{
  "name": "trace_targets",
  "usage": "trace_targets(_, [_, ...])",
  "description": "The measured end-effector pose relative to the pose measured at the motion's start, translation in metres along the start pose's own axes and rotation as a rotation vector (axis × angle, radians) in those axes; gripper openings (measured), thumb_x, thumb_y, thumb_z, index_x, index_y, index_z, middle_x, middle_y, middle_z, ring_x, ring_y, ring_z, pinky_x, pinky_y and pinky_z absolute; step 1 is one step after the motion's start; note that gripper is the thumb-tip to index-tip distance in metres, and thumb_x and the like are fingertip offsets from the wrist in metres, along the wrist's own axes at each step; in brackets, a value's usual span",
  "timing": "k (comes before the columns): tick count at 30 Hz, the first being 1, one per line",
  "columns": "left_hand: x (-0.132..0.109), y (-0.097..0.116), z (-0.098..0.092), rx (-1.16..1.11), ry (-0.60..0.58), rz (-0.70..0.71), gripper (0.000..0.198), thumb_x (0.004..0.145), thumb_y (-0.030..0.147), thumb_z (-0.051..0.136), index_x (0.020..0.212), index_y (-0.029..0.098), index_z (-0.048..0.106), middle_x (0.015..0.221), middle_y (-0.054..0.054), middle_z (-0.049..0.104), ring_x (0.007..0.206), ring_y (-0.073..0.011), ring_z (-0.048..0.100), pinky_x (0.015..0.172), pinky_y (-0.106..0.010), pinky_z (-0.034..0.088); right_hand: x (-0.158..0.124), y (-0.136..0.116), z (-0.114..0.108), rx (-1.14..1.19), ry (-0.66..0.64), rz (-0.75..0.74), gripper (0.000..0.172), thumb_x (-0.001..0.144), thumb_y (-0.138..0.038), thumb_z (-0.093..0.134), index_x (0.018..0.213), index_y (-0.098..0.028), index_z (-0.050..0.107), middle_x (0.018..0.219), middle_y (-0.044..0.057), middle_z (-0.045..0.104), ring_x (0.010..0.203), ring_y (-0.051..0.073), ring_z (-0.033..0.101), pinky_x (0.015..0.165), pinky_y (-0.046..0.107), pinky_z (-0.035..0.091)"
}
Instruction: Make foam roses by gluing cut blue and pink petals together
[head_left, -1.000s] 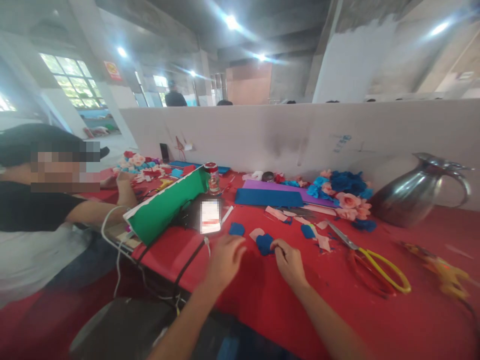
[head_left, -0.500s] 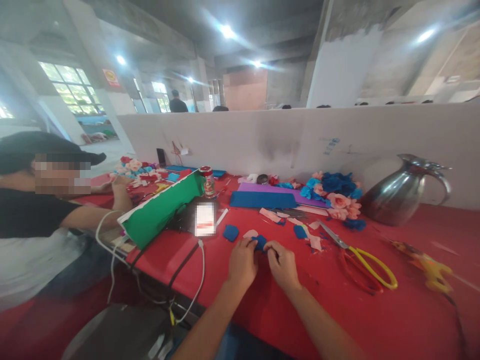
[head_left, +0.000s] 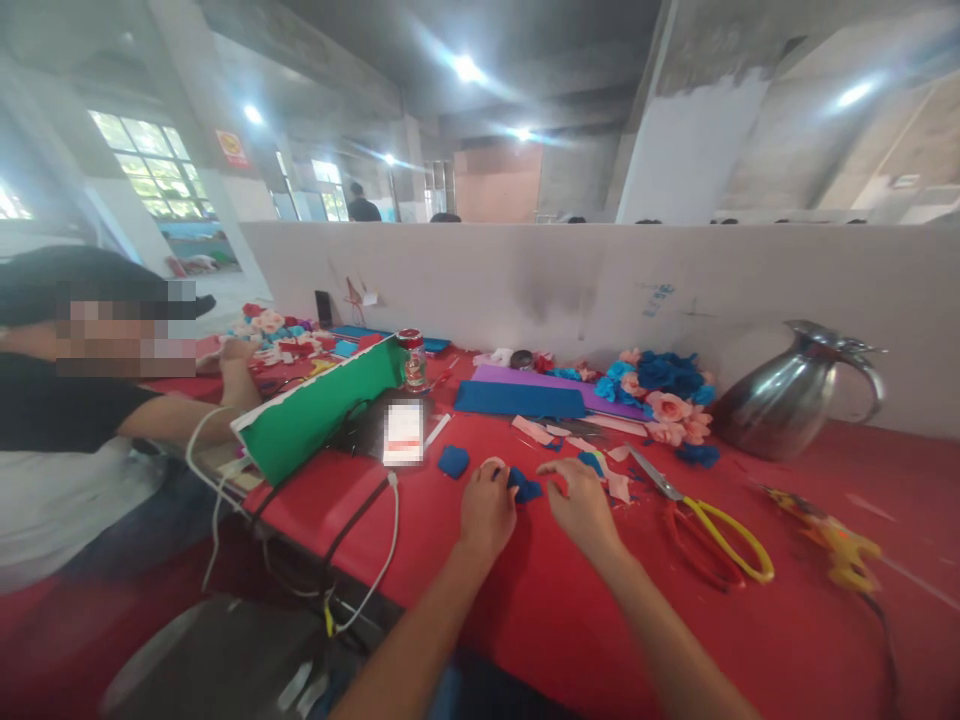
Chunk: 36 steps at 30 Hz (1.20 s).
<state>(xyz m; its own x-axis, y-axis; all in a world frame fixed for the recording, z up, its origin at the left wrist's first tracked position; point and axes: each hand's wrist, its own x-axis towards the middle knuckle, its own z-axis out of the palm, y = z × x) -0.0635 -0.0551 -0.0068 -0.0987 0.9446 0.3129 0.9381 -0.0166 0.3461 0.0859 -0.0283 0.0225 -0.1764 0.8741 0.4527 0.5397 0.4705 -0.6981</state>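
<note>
My left hand [head_left: 486, 512] is closed on a small dark blue crepe paper piece [head_left: 528, 488], which sticks out to the right of the fingers. My right hand [head_left: 583, 502] hovers just right of that piece, thumb and forefinger apart, with nothing seen between them. Another blue paper piece [head_left: 453, 461] lies flat to the left of my left hand. Beyond my right hand are pink paper scraps [head_left: 619, 487] and some blue bits. Scissors [head_left: 697, 515] with red and yellow handles rest to the right, blades partly apart.
A blue paper stack [head_left: 519, 399] and paper flowers [head_left: 671, 390] lie at the back. A metal jug [head_left: 787, 400] and a yellow glue gun [head_left: 840, 550] are on the right. Leftward are a phone [head_left: 403, 434], a jar [head_left: 412, 362], a green board [head_left: 319, 420] and a seated person [head_left: 67, 420].
My right hand has let go of the blue paper piece and moved right, its fingers spreading. My left hand keeps the piece. The view has shifted slightly.
</note>
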Motion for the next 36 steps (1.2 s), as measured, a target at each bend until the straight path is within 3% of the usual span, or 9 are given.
trace_targets(2, [0.0,0.002,-0.001,-0.004,0.001,0.027,0.027,0.087,0.017,0.049,0.109,0.017,0.063,0.119,-0.011,0.061,0.11,-0.0259,0.055,0.094,-0.038,0.045,0.005,0.008,-0.013,-0.076,-0.002,-0.028,0.029,0.066,-0.013,0.042,0.076,-0.02,0.068,0.085,0.007,0.071,0.089,0.024,0.062,0.08,0.032,0.043])
trace_targets(4, [0.001,0.005,-0.004,-0.014,-0.023,0.05,0.028,0.087,0.018,0.047,0.109,0.018,0.064,0.118,-0.012,0.061,0.108,-0.0265,0.055,0.093,-0.039,0.045,0.005,0.018,-0.022,-0.096,-0.03,0.029,0.026,0.063,-0.012,0.04,0.064,-0.021,0.064,0.069,0.004,0.067,0.073,0.021,0.062,0.069,0.029,0.042])
trace_targets(7, [0.008,0.01,-0.011,-0.037,-0.124,-0.042,0.033,0.085,0.019,0.049,0.115,0.016,0.062,0.117,-0.016,0.06,0.108,-0.0295,0.055,0.09,-0.041,0.045,-0.004,0.034,-0.026,-0.088,-0.047,0.108,0.022,0.062,-0.013,0.038,0.051,-0.022,0.055,0.049,0.0,0.057,0.052,0.017,0.054,0.054,0.026,0.035])
trace_targets(13, [0.035,0.011,-0.02,-0.099,-0.202,-0.205,0.023,0.064,0.02,0.072,0.087,0.018,0.068,0.1,-0.014,0.065,0.105,-0.0322,0.057,0.092,-0.042,0.042,-0.015,0.052,-0.022,-0.041,0.004,0.129,0.023,0.065,-0.017,0.038,0.055,-0.021,0.059,0.051,0.001,0.057,0.049,0.017,0.052,0.051,0.026,0.032])
trace_targets(18, [0.04,0.009,-0.013,-0.265,-0.203,-0.252,0.014,0.059,0.01,0.07,0.062,0.019,0.061,0.075,-0.007,0.065,0.087,-0.0268,0.063,0.082,-0.036,0.044,-0.014,0.053,-0.019,-0.01,-0.007,0.16,0.026,0.066,-0.018,0.038,0.062,-0.021,0.063,0.058,0.003,0.062,0.056,0.019,0.057,0.057,0.028,0.038])
trace_targets(24, [0.039,0.025,0.002,-0.617,-0.128,-0.253,0.02,0.062,0.01,0.068,0.08,0.019,0.063,0.083,-0.004,0.069,0.085,-0.0205,0.063,0.077,-0.029,0.045,-0.012,0.051,-0.011,0.194,0.063,0.119,0.025,0.076,-0.024,0.043,0.086,-0.018,0.066,0.087,0.009,0.069,0.082,0.023,0.062,0.071,0.032,0.046])
trace_targets(29, [0.044,0.036,0.012,-0.965,-0.119,-0.252,0.023,0.075,0.027,0.062,0.096,0.016,0.061,0.087,-0.005,0.069,0.08,-0.0173,0.065,0.072,-0.027,0.048,-0.004,0.052,-0.008,0.48,0.142,0.347,0.035,0.079,-0.044,0.051,0.098,-0.017,0.062,0.084,0.008,0.067,0.063,0.019,0.06,0.061,0.032,0.048])
trace_targets(33, [0.041,0.033,0.016,-1.321,-0.103,-0.318,0.033,0.064,0.031,0.073,0.092,0.017,0.064,0.081,-0.001,0.067,0.074,-0.0153,0.062,0.071,-0.026,0.047,0.0,0.047,-0.01,0.775,0.093,0.557,0.043,0.071,-0.051,0.06,0.099,-0.018,0.062,0.082,0.005,0.066,0.055,0.015,0.059,0.05,0.026,0.045])
trace_targets(36, [0.037,0.031,0.016,-1.305,-0.086,-0.307,0.036,0.057,0.029,0.079,0.089,0.018,0.067,0.081,-0.001,0.068,0.075,-0.0154,0.061,0.073,-0.026,0.047,0.0,0.042,-0.009,0.86,0.031,0.579,0.043,0.064,-0.049,0.069,0.095,-0.018,0.063,0.072,0.002,0.066,0.056,0.015,0.06,0.049,0.025,0.044])
